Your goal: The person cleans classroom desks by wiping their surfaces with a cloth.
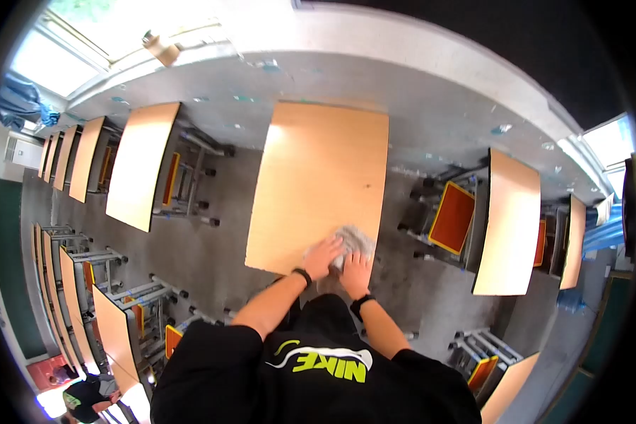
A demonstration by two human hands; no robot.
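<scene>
A crumpled grey-white cloth (354,242) lies at the near right corner of a light wood-topped desk (318,169). My left hand (323,257) holds the cloth's left side, its fingers pressed down onto the desktop. Beside it, my right hand (355,275) grips the cloth's near edge, fingers pointing away from me. The two hands are close together, and part of the cloth is hidden beneath them. There is a dark band on each wrist.
To the left stands another desk (143,166) in a row running along the wall. A chair with a reddish-brown seat (451,218) and a desk (507,222) are to the right. A roll-like brown object (161,49) rests on the windowsill. Another person (85,399) is at lower left.
</scene>
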